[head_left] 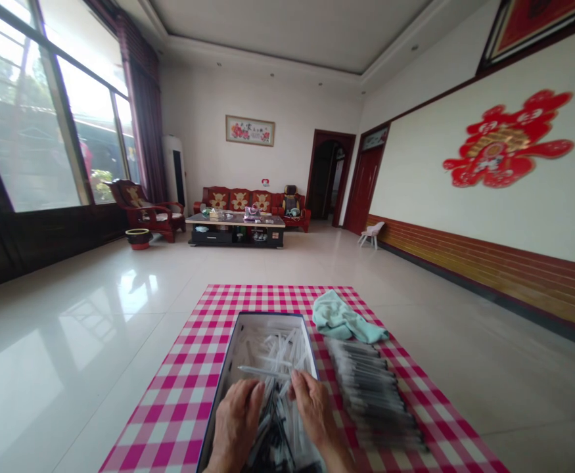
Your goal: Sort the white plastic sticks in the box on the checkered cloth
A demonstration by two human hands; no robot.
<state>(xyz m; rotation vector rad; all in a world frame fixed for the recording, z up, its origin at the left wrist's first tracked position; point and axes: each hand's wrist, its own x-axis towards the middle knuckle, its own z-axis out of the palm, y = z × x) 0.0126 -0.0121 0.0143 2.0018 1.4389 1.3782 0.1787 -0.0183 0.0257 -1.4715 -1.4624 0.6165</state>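
Head view: translucent tube [260, 372] in right hand [315, 406], just beyond left hand [239, 412].

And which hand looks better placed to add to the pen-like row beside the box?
Probably the right hand: it is nearer the pen-like row and seems to pinch a clear tube. The left hand is over the left side of the box.

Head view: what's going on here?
A person's right hand holds a clear tube over an open box of loose clear and dark pieces. The left hand is curled over the box too; whether it grips anything is unclear. Right of the box lie a blurred row of dark-tipped sticks and a green cloth.
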